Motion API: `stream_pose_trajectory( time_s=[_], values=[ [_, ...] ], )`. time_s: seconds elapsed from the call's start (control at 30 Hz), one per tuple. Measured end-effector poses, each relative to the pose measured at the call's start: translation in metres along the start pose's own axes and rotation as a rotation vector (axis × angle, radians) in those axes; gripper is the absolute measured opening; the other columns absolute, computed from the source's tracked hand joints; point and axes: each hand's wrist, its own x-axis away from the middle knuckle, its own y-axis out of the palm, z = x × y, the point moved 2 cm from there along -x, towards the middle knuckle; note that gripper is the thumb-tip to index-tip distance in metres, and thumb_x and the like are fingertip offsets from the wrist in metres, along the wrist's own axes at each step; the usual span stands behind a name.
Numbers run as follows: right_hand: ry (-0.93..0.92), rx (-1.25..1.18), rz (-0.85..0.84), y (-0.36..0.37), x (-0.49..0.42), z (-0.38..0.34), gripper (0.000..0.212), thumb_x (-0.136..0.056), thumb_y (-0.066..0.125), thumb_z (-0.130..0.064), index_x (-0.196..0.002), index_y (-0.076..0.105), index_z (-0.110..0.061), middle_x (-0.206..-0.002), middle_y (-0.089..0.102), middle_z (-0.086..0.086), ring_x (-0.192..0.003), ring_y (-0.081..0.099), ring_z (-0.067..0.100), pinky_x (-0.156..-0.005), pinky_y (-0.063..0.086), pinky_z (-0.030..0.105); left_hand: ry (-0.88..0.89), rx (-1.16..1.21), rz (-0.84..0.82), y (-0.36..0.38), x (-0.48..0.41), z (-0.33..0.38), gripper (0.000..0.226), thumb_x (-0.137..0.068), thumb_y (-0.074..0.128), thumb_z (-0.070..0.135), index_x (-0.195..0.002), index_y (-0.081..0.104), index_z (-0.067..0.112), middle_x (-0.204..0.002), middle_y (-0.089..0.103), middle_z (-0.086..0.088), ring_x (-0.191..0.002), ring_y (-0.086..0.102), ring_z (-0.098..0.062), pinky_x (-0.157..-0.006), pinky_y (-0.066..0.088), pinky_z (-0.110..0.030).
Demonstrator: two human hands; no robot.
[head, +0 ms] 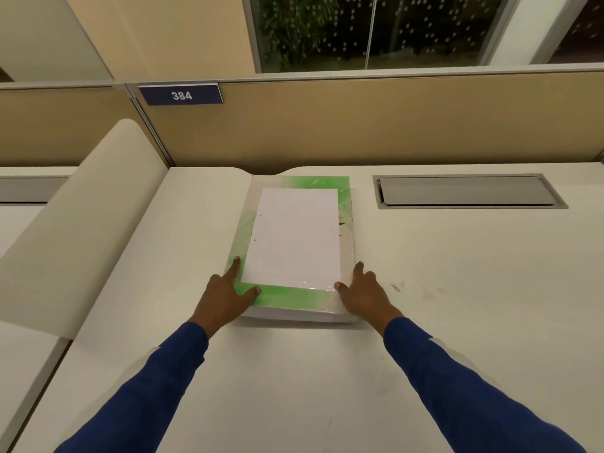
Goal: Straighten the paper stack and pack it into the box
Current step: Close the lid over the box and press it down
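A flat white-and-green box (pixel 295 299) wrapped in glossy film lies on the white desk (pixel 457 289), a little left of centre. On top of it rests a white paper stack (pixel 294 238) with two punch holes along its left edge. My left hand (pixel 225 297) touches the box's near left corner, index finger on the left rim and thumb on the green front strip. My right hand (pixel 361 292) rests against the near right corner, thumb by the paper's corner. Both hands have their fingers spread and neither one grips anything.
A grey cable hatch (pixel 467 191) is set into the desk at the back right. A tan partition (pixel 359 122) with a blue "384" sign (pixel 180 95) runs along the back. A rounded white divider (pixel 81 217) borders the desk on the left.
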Motion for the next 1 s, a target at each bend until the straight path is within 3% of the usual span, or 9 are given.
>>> stream_pose_trajectory(
  time_s=[0.1, 0.2, 0.33, 0.4, 0.47, 0.57, 0.73, 0.9, 1.0],
  values=[
    [-0.038, 0.094, 0.098, 0.012, 0.008, -0.002, 0.082, -0.105, 0.037, -0.047, -0.161, -0.008, -0.007, -0.160, 0.027, 0.018, -0.139, 0.038, 0.037, -0.106, 0.043, 0.048, 0.007, -0.087, 0.027, 0.012, 0.004, 0.000, 0.096, -0.090, 0.053, 0.069, -0.162, 0.001, 0.034, -0.126, 0.042, -0.013, -0.111, 0.056, -0.032, -0.091, 0.051, -0.037],
    [-0.111, 0.176, 0.191, 0.027, 0.018, -0.002, 0.081, -0.105, 0.032, -0.047, -0.161, -0.012, -0.007, -0.165, 0.021, 0.015, -0.139, 0.037, 0.035, -0.109, 0.039, 0.048, 0.002, -0.202, 0.061, 0.030, 0.012, -0.003, 0.102, -0.088, 0.042, 0.078, -0.163, -0.002, 0.026, -0.141, 0.036, -0.018, -0.125, 0.046, -0.036, -0.101, 0.047, -0.043],
    [-0.128, 0.250, 0.199, 0.031, 0.013, 0.002, 0.083, -0.104, 0.029, -0.053, -0.162, -0.009, -0.008, -0.171, -0.006, 0.014, -0.156, 0.010, 0.039, -0.126, 0.015, 0.054, 0.068, -0.392, 0.166, 0.036, 0.013, 0.000, 0.117, -0.078, 0.026, 0.092, -0.162, 0.010, 0.013, -0.169, -0.003, -0.018, -0.152, 0.019, -0.041, -0.120, 0.025, -0.050],
    [-0.142, 0.267, 0.219, 0.023, 0.004, -0.003, 0.090, -0.101, 0.032, -0.059, -0.161, -0.005, -0.005, -0.170, -0.014, 0.015, -0.157, 0.000, 0.038, -0.126, 0.007, 0.054, 0.109, -0.391, 0.172, 0.031, -0.001, 0.008, 0.119, -0.075, 0.020, 0.094, -0.161, 0.019, 0.011, -0.170, -0.007, -0.014, -0.155, 0.011, -0.040, -0.122, 0.020, -0.051],
    [-0.172, 0.235, 0.246, 0.015, -0.006, -0.012, 0.094, -0.099, 0.033, -0.064, -0.161, -0.006, -0.005, -0.170, -0.017, 0.014, -0.158, -0.004, 0.037, -0.127, 0.005, 0.052, 0.147, -0.344, 0.150, 0.025, -0.023, 0.019, 0.112, -0.082, 0.025, 0.089, -0.162, 0.012, 0.013, -0.170, -0.012, -0.010, -0.157, 0.005, -0.038, -0.125, 0.018, -0.051],
    [-0.219, 0.213, 0.220, 0.010, -0.019, -0.022, 0.095, -0.099, 0.036, -0.064, -0.162, -0.006, -0.006, -0.170, -0.018, 0.012, -0.158, 0.000, 0.036, -0.128, 0.011, 0.050, 0.187, -0.322, 0.107, 0.015, -0.061, 0.031, 0.100, -0.092, 0.032, 0.078, -0.163, 0.004, 0.012, -0.171, -0.008, -0.006, -0.157, 0.005, -0.036, -0.126, 0.018, -0.050],
    [-0.200, 0.268, 0.256, 0.003, -0.038, -0.031, 0.098, -0.094, 0.039, -0.069, -0.161, 0.010, -0.004, -0.171, 0.000, 0.016, -0.157, 0.011, 0.036, -0.126, 0.020, 0.050, 0.216, -0.349, 0.135, 0.000, -0.111, 0.047, 0.093, -0.092, 0.040, 0.074, -0.153, 0.032, 0.004, -0.167, 0.023, -0.010, -0.143, 0.036, -0.038, -0.114, 0.038, -0.047],
    [-0.262, 0.227, 0.250, -0.027, -0.083, -0.046, 0.096, -0.097, 0.039, -0.068, -0.163, 0.002, -0.009, -0.172, -0.008, 0.009, -0.155, 0.015, 0.036, -0.120, 0.032, 0.051, 0.217, -0.363, 0.111, -0.002, -0.144, 0.049, 0.102, -0.092, 0.029, 0.078, -0.163, 0.000, 0.011, -0.171, -0.013, -0.004, -0.148, 0.028, -0.037, -0.118, 0.032, -0.049],
    [-0.293, 0.224, 0.221, -0.027, -0.106, -0.048, 0.094, -0.099, 0.038, -0.065, -0.162, -0.001, -0.009, -0.171, -0.016, 0.004, -0.152, 0.022, 0.035, -0.115, 0.040, 0.050, 0.248, -0.328, 0.165, 0.007, -0.155, 0.045, 0.103, -0.091, 0.027, 0.080, -0.163, -0.002, 0.014, -0.170, -0.018, -0.001, -0.141, 0.036, -0.036, -0.110, 0.041, -0.047]
  ],
)
